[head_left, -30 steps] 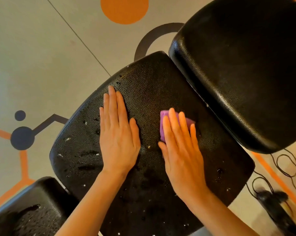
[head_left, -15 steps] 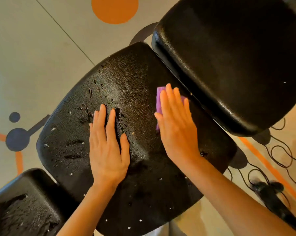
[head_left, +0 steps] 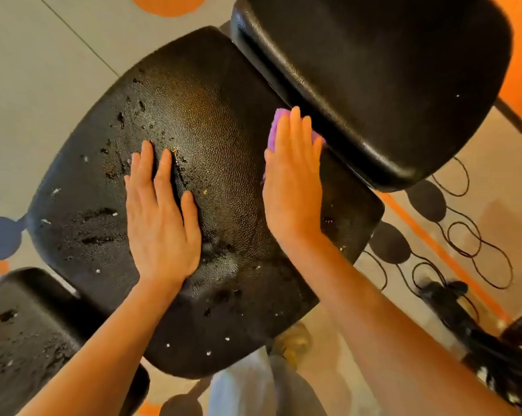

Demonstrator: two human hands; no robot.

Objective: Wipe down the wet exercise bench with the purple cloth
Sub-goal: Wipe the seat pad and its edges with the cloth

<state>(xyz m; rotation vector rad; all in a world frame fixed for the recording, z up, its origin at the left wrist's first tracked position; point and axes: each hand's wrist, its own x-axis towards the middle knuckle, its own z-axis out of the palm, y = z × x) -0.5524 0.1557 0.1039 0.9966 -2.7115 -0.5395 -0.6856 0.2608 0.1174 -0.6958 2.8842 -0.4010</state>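
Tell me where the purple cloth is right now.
The purple cloth lies flat under the right hand, at the middle bench pad's far right edge, beside the raised back pad.

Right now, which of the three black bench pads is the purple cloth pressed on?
The middle pad, under both hands. The right hand flattens the purple cloth near its far edge, beside the dry upper-right pad; the lower-left pad is untouched.

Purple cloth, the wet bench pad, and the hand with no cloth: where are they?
purple cloth (head_left: 274,132): head view, on the edge peeking out beside the fingers.
wet bench pad (head_left: 223,139): head view, on its bare middle.
left hand (head_left: 160,223): head view, on its back.
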